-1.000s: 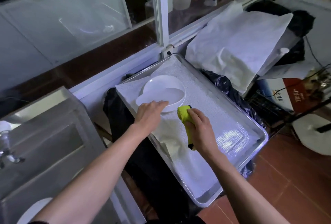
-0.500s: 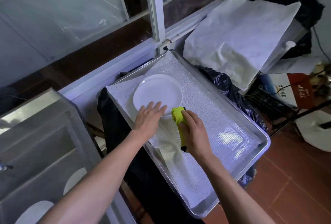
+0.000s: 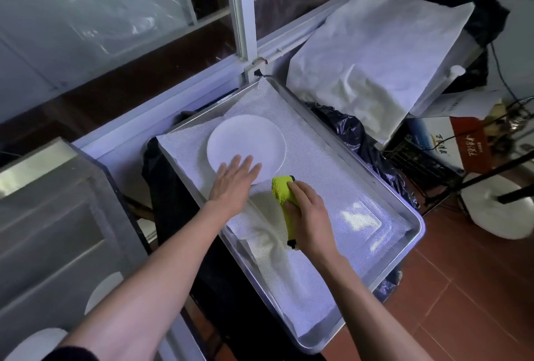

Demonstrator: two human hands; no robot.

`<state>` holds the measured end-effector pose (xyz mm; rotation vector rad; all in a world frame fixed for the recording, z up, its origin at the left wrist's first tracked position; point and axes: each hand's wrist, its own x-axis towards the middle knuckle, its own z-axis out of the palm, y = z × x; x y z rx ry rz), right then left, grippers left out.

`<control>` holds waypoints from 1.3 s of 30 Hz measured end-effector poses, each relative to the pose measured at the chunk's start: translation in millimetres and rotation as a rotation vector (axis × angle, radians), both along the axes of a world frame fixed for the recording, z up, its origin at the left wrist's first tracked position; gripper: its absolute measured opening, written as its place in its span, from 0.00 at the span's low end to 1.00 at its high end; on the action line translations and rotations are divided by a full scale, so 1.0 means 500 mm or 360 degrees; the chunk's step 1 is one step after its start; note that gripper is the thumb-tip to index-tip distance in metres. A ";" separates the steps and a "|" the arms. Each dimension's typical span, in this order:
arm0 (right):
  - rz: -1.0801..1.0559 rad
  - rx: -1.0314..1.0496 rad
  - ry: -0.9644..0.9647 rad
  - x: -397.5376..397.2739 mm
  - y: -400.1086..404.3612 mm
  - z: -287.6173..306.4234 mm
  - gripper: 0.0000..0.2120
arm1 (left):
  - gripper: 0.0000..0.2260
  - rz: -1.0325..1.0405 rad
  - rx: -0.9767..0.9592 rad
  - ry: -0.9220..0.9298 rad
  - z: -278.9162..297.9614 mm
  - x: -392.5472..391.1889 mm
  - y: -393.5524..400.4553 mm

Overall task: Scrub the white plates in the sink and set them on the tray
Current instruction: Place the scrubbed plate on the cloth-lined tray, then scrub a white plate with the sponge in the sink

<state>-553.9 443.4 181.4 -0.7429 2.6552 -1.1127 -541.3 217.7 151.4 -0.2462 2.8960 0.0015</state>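
A white plate [image 3: 248, 141] lies flat at the far left end of the metal tray [image 3: 404, 256], which is lined with a white mesh cloth. My left hand [image 3: 232, 183] rests flat and open, fingers spread over the plate's near edge. My right hand [image 3: 306, 213] is closed around a yellow-green sponge [image 3: 281, 190] just right of the plate, above the cloth. Two more white plates [image 3: 102, 292] lie in the steel sink [image 3: 57, 216] at lower left, partly hidden by my left arm.
A window frame and ledge run behind the tray. White cloth [image 3: 375, 66] drapes over things at the right, beside black plastic bags [image 3: 349, 129] and a box [image 3: 450, 141]. Red floor tiles [image 3: 462, 303] lie beyond the tray's right end.
The plate, tilted up in my left hand a second ago, now lies flat on the tray. My left hand has opened and rests on its near edge. The right hand keeps the sponge.
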 end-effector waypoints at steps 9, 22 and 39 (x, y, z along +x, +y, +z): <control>0.0005 0.0047 0.0039 0.004 0.018 0.012 0.19 | 0.26 0.0070 0.0068 -0.0039 0.034 0.008 0.017; 0.0211 -0.0010 0.0146 0.057 -0.069 0.071 0.19 | 0.14 0.0202 0.0125 0.0207 0.125 0.188 0.006; 0.0841 0.0133 0.0312 0.435 -0.388 0.094 0.20 | 0.17 0.0949 0.0491 0.0285 0.088 0.717 -0.195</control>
